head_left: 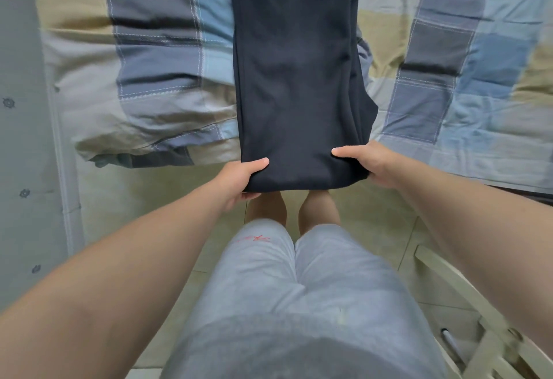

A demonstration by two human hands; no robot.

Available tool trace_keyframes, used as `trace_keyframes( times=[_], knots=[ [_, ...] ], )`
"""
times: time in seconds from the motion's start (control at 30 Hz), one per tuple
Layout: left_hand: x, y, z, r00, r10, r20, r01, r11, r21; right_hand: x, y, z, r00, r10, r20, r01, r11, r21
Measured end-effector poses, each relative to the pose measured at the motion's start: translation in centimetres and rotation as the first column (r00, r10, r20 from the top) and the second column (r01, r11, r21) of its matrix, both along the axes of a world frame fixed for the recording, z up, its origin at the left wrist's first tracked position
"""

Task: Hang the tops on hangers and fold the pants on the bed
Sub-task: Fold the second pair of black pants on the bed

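Note:
Dark navy pants (296, 79) lie lengthwise down the middle of the bed, running from the top of the view to the bed's near edge, legs laid one on the other. My left hand (239, 179) grips the near left corner of the pants, thumb on top, fingers underneath. My right hand (371, 163) holds the near right corner the same way. The near end of the pants hangs slightly past the bed edge, above my feet. No tops or hangers are in view.
A plaid quilt (155, 58) in blue, grey and beige covers the bed, bunched at the left. A light wall or cabinet (24, 139) stands at far left. A cream wooden chair (466, 313) sits on the tiled floor at lower right.

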State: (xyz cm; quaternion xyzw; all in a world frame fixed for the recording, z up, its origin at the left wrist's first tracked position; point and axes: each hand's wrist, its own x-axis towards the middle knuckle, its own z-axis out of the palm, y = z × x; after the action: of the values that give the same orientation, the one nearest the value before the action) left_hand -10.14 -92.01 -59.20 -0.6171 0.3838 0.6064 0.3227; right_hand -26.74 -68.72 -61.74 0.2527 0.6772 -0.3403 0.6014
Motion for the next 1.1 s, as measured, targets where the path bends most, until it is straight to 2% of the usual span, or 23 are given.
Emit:
trace_keyframes(
  times=[0.1,0.17,0.27,0.4,0.5,0.63,0.87,1.1],
  knots=[
    [0.4,0.3,3.0,0.999,0.035,0.021,-0.035,0.999,0.024,1.0,0.6,3.3,1.0,-0.031,0.003,0.031,0.999,0.007],
    [1.1,0.6,5.0,0.998,0.0,0.068,-0.001,1.0,0.026,2.2,1.0,5.6,0.998,-0.054,0.015,0.054,0.998,0.012],
    [2.6,1.1,7.6,0.983,-0.074,0.17,0.069,0.997,0.034,4.4,2.0,8.6,0.999,-0.002,0.033,0.001,1.0,0.025],
    [3.5,0.6,10.3,0.953,-0.158,0.258,0.134,0.985,0.107,6.0,3.2,11.2,0.985,-0.066,0.158,0.061,0.997,0.037],
    [2.1,-0.6,11.4,0.956,-0.154,0.25,0.131,0.985,0.109,5.3,2.9,12.5,0.976,-0.147,0.162,0.143,0.989,0.04],
    [-0.9,-1.8,11.7,0.973,-0.058,0.223,0.046,0.997,0.06,2.9,1.1,13.3,0.951,-0.287,0.117,0.284,0.958,0.038],
    [-7.8,-4.1,9.7,0.946,0.298,0.124,-0.31,0.947,0.089,-5.0,-3.1,12.0,0.869,-0.489,0.078,0.491,0.871,0.001],
    [-17.3,-8.3,5.2,0.913,0.404,-0.054,-0.399,0.914,0.077,-13.6,-8.7,7.4,0.819,-0.57,0.064,0.573,0.815,-0.08]
  ],
)
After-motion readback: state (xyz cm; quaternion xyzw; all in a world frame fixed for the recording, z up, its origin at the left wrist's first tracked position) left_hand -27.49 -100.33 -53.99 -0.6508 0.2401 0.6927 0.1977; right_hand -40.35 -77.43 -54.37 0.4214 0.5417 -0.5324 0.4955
